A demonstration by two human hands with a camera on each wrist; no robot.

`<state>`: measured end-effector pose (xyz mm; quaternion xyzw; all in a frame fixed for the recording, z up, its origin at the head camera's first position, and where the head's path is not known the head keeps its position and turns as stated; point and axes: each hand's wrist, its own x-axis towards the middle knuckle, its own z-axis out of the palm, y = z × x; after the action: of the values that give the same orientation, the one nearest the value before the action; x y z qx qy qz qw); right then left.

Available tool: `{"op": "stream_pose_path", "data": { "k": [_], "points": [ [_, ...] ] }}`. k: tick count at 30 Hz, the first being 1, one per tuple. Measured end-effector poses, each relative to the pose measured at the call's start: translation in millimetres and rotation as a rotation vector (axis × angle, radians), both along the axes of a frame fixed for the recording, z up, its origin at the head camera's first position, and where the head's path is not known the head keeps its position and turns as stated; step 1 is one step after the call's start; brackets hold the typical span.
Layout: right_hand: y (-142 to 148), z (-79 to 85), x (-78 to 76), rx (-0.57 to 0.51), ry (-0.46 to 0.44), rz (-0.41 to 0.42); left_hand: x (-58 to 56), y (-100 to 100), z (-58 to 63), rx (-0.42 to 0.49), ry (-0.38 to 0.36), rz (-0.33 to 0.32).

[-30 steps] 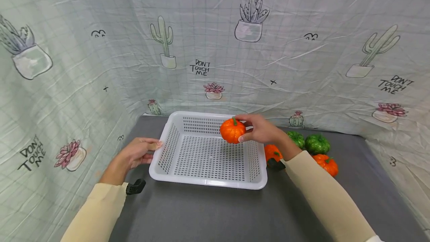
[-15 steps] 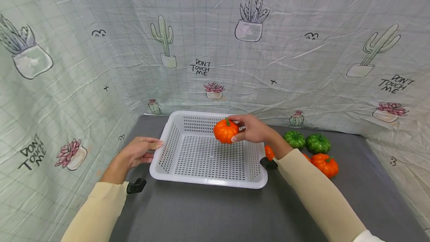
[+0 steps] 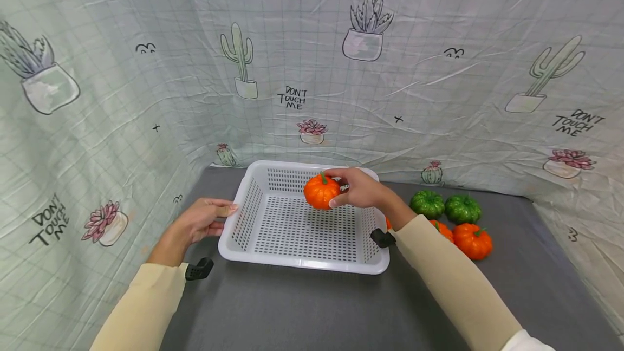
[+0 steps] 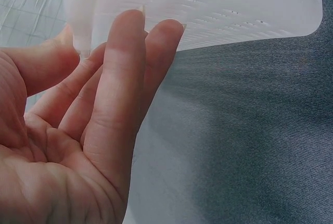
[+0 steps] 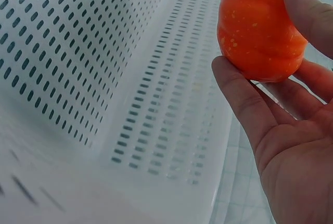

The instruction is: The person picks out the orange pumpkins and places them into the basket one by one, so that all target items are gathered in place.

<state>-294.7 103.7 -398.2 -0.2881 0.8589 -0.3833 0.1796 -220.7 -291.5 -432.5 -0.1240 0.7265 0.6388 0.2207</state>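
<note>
A small orange pumpkin [image 3: 318, 195] with a green stem is held above the white perforated basket [image 3: 297, 264]. My right hand [image 3: 362, 188] grips it between thumb and fingers, as the right wrist view shows the pumpkin [image 5: 257, 28] close up, over the slotted inside of the basket [image 5: 122, 125]. At the basket's left side, my left hand [image 3: 201, 220] pinches the rim, thumb on top and fingers below. The left wrist view shows the fingertips [image 4: 125, 34] against the outer wall of the basket [image 4: 208, 5].
Right of the basket lie two green pumpkins [image 3: 427, 204] and several orange pumpkins [image 3: 472, 241], some partly hidden by my right arm. A grey table surface [image 3: 292, 307] lies in front. Printed cloth [image 3: 312, 69] hangs at the back and both sides.
My right hand has carried the orange pumpkin leftward over the basket, slowing lately. My left hand and the basket have stayed in place.
</note>
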Motion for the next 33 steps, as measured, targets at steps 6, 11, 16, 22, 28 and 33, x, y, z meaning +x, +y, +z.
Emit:
{"op": "stream_pose_path", "data": {
  "k": [6, 11, 16, 22, 28, 33],
  "points": [
    [-6.8, -4.9, -1.7, -0.010, -0.004, 0.004, -0.4, 0.1, -1.2, -0.004, -0.004, 0.007],
    [-13.4, -7.7, -3.8, 0.003, 0.024, 0.006, -1.7, -0.7, -2.4, 0.001, 0.002, 0.002],
    [-24.0, -9.6, -7.0, 0.011, 0.005, 0.008, -1.9, -2.5, -3.3, -0.005, 0.006, 0.005],
    [-34.2, -15.3, -8.9, 0.032, 0.000, 0.003, -1.3, -1.9, -3.0, 0.008, 0.003, 0.001],
    [-44.3, -18.4, -8.6, 0.036, 0.009, 0.009, -1.0, -2.6, -4.2, 0.024, 0.013, -0.002],
    [-51.2, -21.0, -8.3, 0.047, 0.012, 0.000, -1.5, -2.5, -5.2, 0.012, 0.014, 0.002]
  ]
}}
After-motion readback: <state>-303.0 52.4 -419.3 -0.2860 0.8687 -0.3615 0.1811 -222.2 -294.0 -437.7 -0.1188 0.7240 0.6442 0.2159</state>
